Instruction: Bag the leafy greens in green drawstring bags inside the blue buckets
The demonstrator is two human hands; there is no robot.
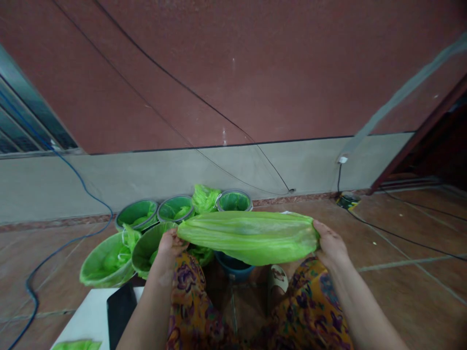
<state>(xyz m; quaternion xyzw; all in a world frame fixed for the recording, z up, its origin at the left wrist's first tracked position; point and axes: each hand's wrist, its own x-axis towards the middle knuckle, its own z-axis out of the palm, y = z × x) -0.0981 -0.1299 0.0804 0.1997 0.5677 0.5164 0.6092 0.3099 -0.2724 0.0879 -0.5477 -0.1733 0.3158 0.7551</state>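
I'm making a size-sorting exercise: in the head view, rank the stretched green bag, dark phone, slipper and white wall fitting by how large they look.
1. Stretched green bag
2. Dark phone, cut off by the picture's bottom edge
3. Slipper, partly hidden
4. White wall fitting

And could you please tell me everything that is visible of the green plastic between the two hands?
The green plastic looks thin, glossy and slightly see-through, with wrinkles running mostly lengthwise. It is stretched sideways in the air, one end gripped by the left hand, the other by the right hand. Its lower edge sags and partly hides a blue bucket; I cannot tell whether they touch.
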